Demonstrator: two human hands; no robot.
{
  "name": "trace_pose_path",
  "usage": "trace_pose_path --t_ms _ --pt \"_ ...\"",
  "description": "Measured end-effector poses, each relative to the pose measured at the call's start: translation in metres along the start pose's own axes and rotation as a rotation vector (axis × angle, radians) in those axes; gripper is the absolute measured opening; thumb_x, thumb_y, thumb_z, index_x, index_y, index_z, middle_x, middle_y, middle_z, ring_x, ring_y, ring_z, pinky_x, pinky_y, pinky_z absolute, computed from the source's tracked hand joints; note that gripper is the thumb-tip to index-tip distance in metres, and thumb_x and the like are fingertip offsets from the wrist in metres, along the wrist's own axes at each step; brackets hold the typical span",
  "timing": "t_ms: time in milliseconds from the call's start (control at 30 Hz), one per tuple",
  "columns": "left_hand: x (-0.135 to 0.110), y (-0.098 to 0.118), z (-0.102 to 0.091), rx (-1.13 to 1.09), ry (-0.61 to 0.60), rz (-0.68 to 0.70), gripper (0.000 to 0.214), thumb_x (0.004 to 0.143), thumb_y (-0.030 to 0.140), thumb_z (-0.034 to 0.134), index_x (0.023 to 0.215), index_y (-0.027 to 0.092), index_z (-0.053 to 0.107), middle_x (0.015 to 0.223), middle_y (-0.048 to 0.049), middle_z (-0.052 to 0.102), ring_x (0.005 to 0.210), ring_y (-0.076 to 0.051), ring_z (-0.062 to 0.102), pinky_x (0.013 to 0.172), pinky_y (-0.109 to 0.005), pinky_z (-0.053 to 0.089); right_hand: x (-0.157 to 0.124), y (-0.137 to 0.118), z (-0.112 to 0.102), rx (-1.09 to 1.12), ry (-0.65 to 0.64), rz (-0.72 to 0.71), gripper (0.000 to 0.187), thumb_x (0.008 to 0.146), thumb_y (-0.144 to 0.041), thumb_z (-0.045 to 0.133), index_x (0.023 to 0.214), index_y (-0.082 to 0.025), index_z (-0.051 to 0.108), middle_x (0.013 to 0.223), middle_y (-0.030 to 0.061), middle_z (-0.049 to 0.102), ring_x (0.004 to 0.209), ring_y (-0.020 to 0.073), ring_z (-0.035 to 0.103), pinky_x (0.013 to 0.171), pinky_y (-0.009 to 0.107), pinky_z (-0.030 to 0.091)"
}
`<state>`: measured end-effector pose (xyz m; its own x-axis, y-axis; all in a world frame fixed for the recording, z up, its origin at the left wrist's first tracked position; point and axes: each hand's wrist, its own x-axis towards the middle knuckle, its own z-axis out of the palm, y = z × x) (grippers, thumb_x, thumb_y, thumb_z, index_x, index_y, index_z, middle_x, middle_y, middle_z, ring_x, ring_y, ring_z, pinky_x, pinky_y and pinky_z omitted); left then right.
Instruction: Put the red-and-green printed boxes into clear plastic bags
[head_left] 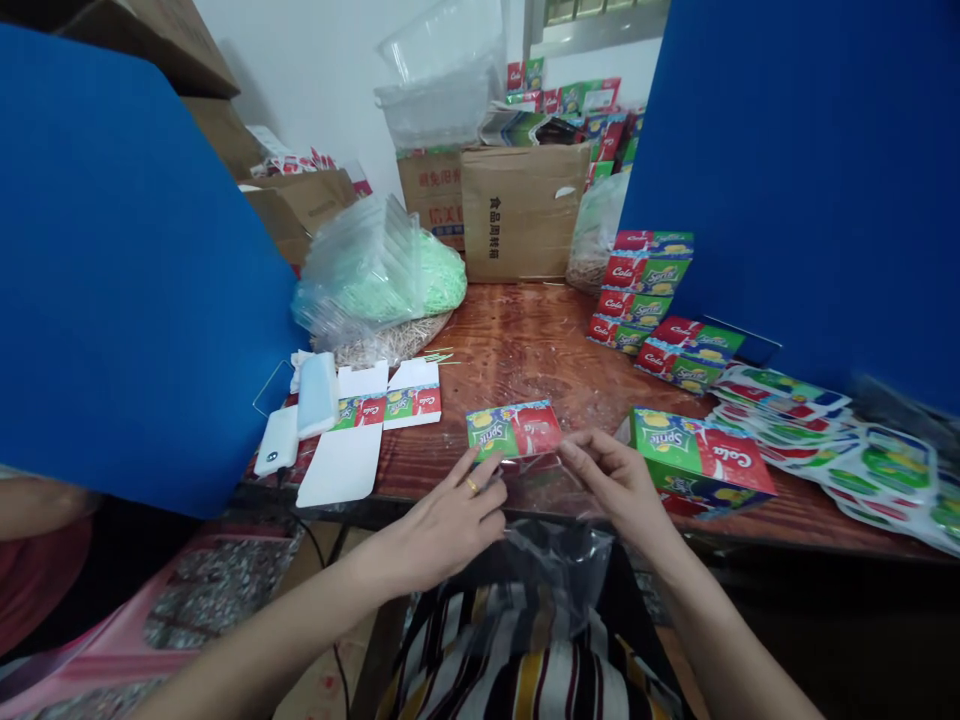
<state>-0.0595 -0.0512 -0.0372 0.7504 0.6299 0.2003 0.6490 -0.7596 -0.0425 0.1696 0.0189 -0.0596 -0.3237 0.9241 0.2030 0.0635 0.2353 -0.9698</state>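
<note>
A small Cola and Sprite printed box (514,430) lies flat near the table's front edge, between my two hands. A clear plastic bag (559,560) hangs over that edge towards my lap, and its film reaches up to the box's near side. My left hand (457,525), with a ring on one finger, has its fingertips at the box's lower left corner, closed on the bag's film. At the right corner, my right hand (619,485) pinches the film between thumb and fingers. Beside it stands a larger Cola and Sprite box (697,460).
An unfolded carton (345,465) lies left, near a white power bank (277,440). Stacked boxes (637,290) and flat printed pieces (795,420) are at right. Clear trays (367,260) and a cardboard box (521,215) stand behind. Blue panels (135,270) flank the table.
</note>
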Motion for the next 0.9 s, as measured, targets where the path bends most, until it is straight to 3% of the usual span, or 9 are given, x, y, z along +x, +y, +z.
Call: trace_pose_path --t_ms 100,200,267,333,400,567,700,800,900 --pt "-0.002 0.006 -0.021 -0.241 0.042 0.006 0.017 0.094 0.022 0.051 0.079 0.016 0.058 0.083 -0.0041 0.059 0.11 -0.023 0.051 0.099 -0.042 0.043 -0.007 0.004 -0.013 -0.374 0.089 -0.048 0.033 0.088 -0.05 0.06 0.093 -0.018 0.064 0.075 0.0038 0.059 0.067 0.0165 0.055 0.059 0.026 0.044" --pt "0.002 0.007 -0.031 -0.605 0.007 -0.15 0.025 0.095 0.032 0.051 0.077 0.017 0.058 0.071 0.0001 0.056 0.077 -0.013 0.052 0.072 -0.026 0.044 -0.022 -0.008 -0.015 -0.571 0.207 -0.241 0.033 0.089 -0.044 0.059 0.114 -0.021 0.063 0.107 0.0105 0.061 0.1 0.0252 0.057 0.083 0.035 0.047" --pt "0.005 0.002 -0.025 -0.893 -0.036 -0.319 0.03 0.093 0.039 0.053 0.075 0.016 0.058 0.068 0.0013 0.055 0.067 -0.01 0.05 0.063 -0.022 0.04 -0.035 -0.018 -0.01 -0.461 0.023 -0.291 0.032 0.094 -0.042 0.053 0.118 -0.023 0.061 0.117 0.0102 0.059 0.11 0.0251 0.054 0.093 0.037 0.044" --pt "0.004 -0.005 -0.012 -1.181 -0.088 -0.46 0.034 0.09 0.045 0.056 0.073 0.015 0.057 0.064 0.0026 0.053 0.059 -0.008 0.047 0.057 -0.02 0.036 -0.046 -0.02 -0.004 -0.3 -0.332 -0.158 0.03 0.093 -0.046 0.054 0.11 -0.023 0.064 0.102 0.0074 0.063 0.096 0.0214 0.058 0.085 0.032 0.046" --pt "-0.002 -0.015 0.005 -1.374 -0.2 -0.545 0.038 0.084 0.051 0.062 0.072 0.015 0.056 0.059 0.004 0.051 0.052 -0.006 0.043 0.051 -0.019 0.032 -0.052 -0.01 0.002 -0.138 -0.537 0.071 0.034 0.088 -0.051 0.061 0.088 -0.018 0.065 0.075 0.0028 0.06 0.069 0.0149 0.055 0.066 0.025 0.044" --pt "-0.031 -0.04 0.04 -1.489 -0.494 -0.506 0.046 0.081 0.058 0.062 0.066 0.014 0.06 0.06 -0.0008 0.059 0.054 -0.008 0.048 0.054 -0.021 0.036 -0.052 0.032 0.0 0.324 -0.393 0.501 0.047 0.078 -0.059 0.069 0.072 -0.015 0.052 0.059 -0.0037 0.043 0.05 0.0056 0.037 0.049 0.018 0.028" --pt "-0.034 -0.049 0.041 -1.696 -0.129 -0.617 0.035 0.08 0.048 0.068 0.072 0.014 0.064 0.071 -0.0054 0.066 0.065 -0.013 0.059 0.063 -0.023 0.043 -0.032 0.028 -0.007 0.43 -0.229 0.474 0.042 0.076 -0.053 0.074 0.079 -0.016 0.056 0.065 -0.0022 0.049 0.051 0.0068 0.043 0.05 0.018 0.034" --pt "-0.015 -0.056 0.035 -1.796 0.198 -0.891 0.031 0.073 0.042 0.076 0.079 0.014 0.064 0.067 -0.0025 0.064 0.055 -0.011 0.056 0.052 -0.021 0.041 -0.002 0.015 -0.007 0.343 -0.066 0.29 0.038 0.076 -0.051 0.073 0.081 -0.016 0.059 0.07 0.0 0.054 0.057 0.0089 0.048 0.053 0.019 0.038" --pt "0.01 -0.066 0.035 -1.774 0.389 -1.029 0.032 0.067 0.039 0.078 0.081 0.014 0.063 0.058 0.0017 0.059 0.04 -0.006 0.045 0.039 -0.018 0.028 0.032 0.015 -0.005 0.176 0.04 0.151 0.034 0.073 -0.047 0.072 0.079 -0.016 0.059 0.068 -0.0004 0.055 0.057 0.0104 0.047 0.052 0.021 0.038"
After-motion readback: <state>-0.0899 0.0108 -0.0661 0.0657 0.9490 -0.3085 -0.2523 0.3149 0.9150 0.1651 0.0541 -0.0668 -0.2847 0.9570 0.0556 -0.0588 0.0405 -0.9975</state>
